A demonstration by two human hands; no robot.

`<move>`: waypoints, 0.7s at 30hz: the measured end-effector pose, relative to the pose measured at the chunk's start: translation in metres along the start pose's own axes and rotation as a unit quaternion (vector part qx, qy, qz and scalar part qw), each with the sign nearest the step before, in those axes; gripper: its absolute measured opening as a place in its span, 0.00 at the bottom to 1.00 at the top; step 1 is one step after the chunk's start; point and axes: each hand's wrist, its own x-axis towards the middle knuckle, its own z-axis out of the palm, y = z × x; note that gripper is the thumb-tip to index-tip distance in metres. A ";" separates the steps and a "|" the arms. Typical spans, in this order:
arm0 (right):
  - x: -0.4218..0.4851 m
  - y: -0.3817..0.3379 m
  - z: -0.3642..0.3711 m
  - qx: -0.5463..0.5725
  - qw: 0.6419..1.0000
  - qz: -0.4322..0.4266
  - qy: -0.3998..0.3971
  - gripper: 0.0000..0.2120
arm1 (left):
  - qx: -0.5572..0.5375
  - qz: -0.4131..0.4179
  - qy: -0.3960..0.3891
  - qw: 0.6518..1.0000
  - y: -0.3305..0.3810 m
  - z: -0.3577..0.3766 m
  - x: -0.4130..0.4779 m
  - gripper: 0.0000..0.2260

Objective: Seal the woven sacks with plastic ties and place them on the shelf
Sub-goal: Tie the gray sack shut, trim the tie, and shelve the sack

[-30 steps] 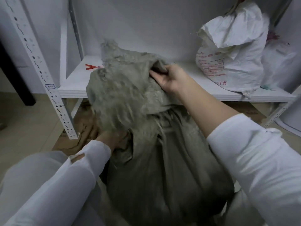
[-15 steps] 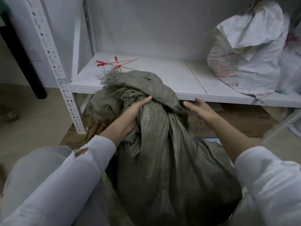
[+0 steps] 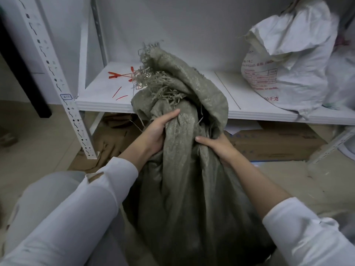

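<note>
sack point(image 3: 192, 189) stands low before shelf point(image 3: 99, 96), neck upright | left hand point(image 3: 155, 135), right hand point(image 3: 217, 146): fingers gripping neck from 2 sides | red ties point(image 3: 119, 75) on shelf, up-left of neck, nearer left hand

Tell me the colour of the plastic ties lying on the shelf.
Red plastic ties, on the white shelf; head view.
</note>
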 end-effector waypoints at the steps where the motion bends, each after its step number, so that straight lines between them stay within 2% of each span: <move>1: -0.003 -0.002 0.003 0.060 0.998 -0.009 0.008 0.32 | -0.006 0.001 -0.007 1.000 0.001 0.003 0.000 0.11; 4: -0.009 -0.009 0.011 0.188 0.982 -0.024 -0.020 0.40 | -0.010 0.018 -0.024 0.999 -0.001 0.008 0.002 0.12; 7: -0.015 -0.018 0.026 0.205 0.977 -0.018 -0.049 0.48 | -0.016 0.024 -0.044 0.999 -0.007 0.016 0.002 0.11; 8: -0.016 -0.020 0.030 0.184 0.982 -0.013 -0.046 0.47 | -0.015 0.024 -0.054 0.998 -0.008 0.017 0.002 0.11; 10: -0.017 -0.024 0.034 0.151 0.988 -0.007 -0.024 0.35 | 0.001 0.019 -0.067 0.998 -0.009 0.019 0.002 0.12; 12: -0.016 -0.027 0.032 0.150 0.989 0.000 0.013 0.27 | 0.010 0.019 -0.063 0.998 -0.008 0.017 0.004 0.15; 16: -0.007 -0.026 0.020 0.174 0.979 0.000 0.108 0.26 | 0.024 0.031 -0.014 0.999 -0.008 0.009 0.009 0.18; 19: -0.004 -0.028 0.012 0.181 0.970 -0.033 0.158 0.29 | 0.087 0.028 0.036 0.995 -0.011 0.004 0.007 0.24; 21: -0.004 -0.031 0.005 0.193 0.964 -0.055 0.177 0.32 | 0.134 0.026 0.033 0.990 -0.016 0.001 0.004 0.28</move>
